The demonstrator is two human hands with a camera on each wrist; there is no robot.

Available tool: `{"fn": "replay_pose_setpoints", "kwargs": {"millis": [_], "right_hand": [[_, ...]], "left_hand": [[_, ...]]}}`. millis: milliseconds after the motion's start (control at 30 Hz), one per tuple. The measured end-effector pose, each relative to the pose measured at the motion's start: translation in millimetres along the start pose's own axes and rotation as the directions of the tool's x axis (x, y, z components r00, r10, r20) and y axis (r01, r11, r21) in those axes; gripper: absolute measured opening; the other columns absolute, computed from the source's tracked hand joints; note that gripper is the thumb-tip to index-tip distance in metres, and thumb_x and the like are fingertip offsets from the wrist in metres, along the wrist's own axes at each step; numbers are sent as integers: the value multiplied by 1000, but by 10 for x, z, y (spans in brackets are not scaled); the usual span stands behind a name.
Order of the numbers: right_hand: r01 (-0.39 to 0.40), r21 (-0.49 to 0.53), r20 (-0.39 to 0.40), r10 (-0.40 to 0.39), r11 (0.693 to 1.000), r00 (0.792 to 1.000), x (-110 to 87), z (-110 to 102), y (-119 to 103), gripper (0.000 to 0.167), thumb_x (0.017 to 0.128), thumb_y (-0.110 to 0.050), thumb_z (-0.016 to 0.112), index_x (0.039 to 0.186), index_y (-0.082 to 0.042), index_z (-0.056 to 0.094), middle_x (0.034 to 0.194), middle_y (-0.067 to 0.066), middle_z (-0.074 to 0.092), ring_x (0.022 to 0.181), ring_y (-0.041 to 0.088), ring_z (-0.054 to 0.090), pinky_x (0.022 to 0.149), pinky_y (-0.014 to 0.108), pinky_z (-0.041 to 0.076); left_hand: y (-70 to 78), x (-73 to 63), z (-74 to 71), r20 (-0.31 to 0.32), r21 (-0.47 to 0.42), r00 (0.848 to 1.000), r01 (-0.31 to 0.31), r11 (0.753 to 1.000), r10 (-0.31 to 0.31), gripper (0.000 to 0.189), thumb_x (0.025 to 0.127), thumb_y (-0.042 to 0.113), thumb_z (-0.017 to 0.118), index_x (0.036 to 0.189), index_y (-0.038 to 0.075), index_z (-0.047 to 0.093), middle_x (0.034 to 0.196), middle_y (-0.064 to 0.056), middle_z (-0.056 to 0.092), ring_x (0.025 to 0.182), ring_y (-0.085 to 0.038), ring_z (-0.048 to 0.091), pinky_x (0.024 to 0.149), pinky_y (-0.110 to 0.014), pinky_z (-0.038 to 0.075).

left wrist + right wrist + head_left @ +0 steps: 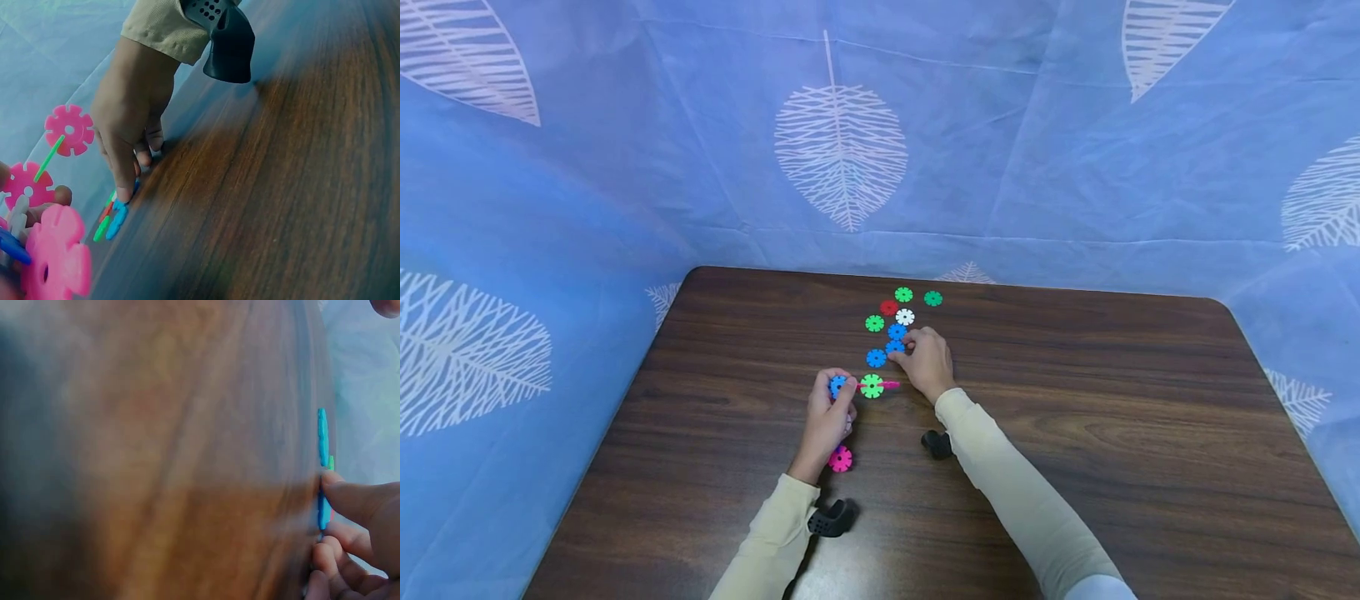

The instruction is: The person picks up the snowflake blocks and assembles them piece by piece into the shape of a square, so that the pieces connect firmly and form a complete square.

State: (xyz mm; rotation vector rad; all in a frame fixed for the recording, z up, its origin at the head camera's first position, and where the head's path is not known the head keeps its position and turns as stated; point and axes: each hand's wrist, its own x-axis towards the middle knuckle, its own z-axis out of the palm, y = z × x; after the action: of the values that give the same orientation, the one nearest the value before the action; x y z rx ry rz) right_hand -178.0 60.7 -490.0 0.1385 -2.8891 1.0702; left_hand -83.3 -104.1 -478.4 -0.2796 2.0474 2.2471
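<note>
The left hand [830, 418] is pinching the joined discs [872, 379] in its fingers, seemingly to steady them above the desk [1075, 375]; the right hand's [928, 363] partly hidden fingers are apparently pinching a blue disc [892, 347] among loose discs [900, 318] lying within reach.

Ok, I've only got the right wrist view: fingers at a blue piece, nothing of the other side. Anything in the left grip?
Observer: Yes, the left grip holds a joined build of slotted discs.
Operator: Any green in it?
Observer: Yes, a light green disc joins two pink discs.
Operator: And loose, past the blue ones?
Observer: Head view shows a white disc beside the red disc.
</note>
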Motion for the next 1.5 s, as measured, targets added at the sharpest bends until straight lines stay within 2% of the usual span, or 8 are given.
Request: {"fn": "replay_pose_setpoints", "kwargs": {"millis": [233,467,700,867,1000,1267,1400,1500], "right_hand": [[-64,41,74,61,997,995,45,-53,-19,34,79,-21,78,102,0,67,98,14,62,92,27,60,81,40,51],[-108,124,102,96,986,990,36,-111,30,27,80,-14,76,95,-4,57,92,13,64,85,25,61,77,38,51],[-142,185,137,118,972,984,-21,-232,151,23,84,-16,72,99,-4,59,94,14,68,87,26,62,79,37,49],[-175,285,196,122,942,973,-102,-354,218,30,85,-20,71,107,-1,64,96,16,71,78,22,67,69,31,52],[-202,366,280,100,908,955,-193,-438,240,29,88,-19,67,108,2,66,91,17,72,75,16,67,67,27,53],[-279,466,415,71,840,907,-394,-547,210,25,93,-19,61,102,5,64,85,15,70,68,13,64,67,29,58],[-291,483,466,39,826,884,-456,-561,159,31,96,-23,57,96,8,63,75,7,65,61,10,59,62,27,55],[-273,477,474,16,835,880,-494,-570,127,37,97,-27,55,94,10,62,69,1,60,58,9,54,58,26,52]], "left_hand": [[-4,8,-2,3,7,1000,4,1000,-4,23,101,22,46,116,6,41,58,-2,40,39,-8,34,35,-19,28],[9,-8,-4,-12,7,1000,-24,1000,24,23,100,22,47,114,5,41,57,-1,39,41,-7,34,35,-17,27],[-17,-1,1,-16,2,1000,-17,1000,17,20,100,19,47,113,5,41,57,0,39,40,-7,34,35,-17,26],[-7,14,-2,-12,-11,1000,-3,1000,3,22,100,21,46,115,6,41,56,-1,39,39,-8,34,34,-18,26],[6,28,7,-8,-19,1000,-6,1000,6,21,100,21,47,115,7,41,55,-1,39,38,-8,33,34,-19,26],[18,26,27,-22,-3,1000,-18,1000,18,20,101,20,46,113,6,41,56,-1,40,39,-6,34,35,-18,27],[55,5,32,-4,-7,1000,-5,1000,5,20,101,20,44,115,6,40,57,-1,40,39,-7,34,35,-17,27],[59,-1,34,3,-7,1000,-7,1000,7,20,101,20,44,115,6,40,57,-1,39,39,-7,34,35,-17,27]]}}
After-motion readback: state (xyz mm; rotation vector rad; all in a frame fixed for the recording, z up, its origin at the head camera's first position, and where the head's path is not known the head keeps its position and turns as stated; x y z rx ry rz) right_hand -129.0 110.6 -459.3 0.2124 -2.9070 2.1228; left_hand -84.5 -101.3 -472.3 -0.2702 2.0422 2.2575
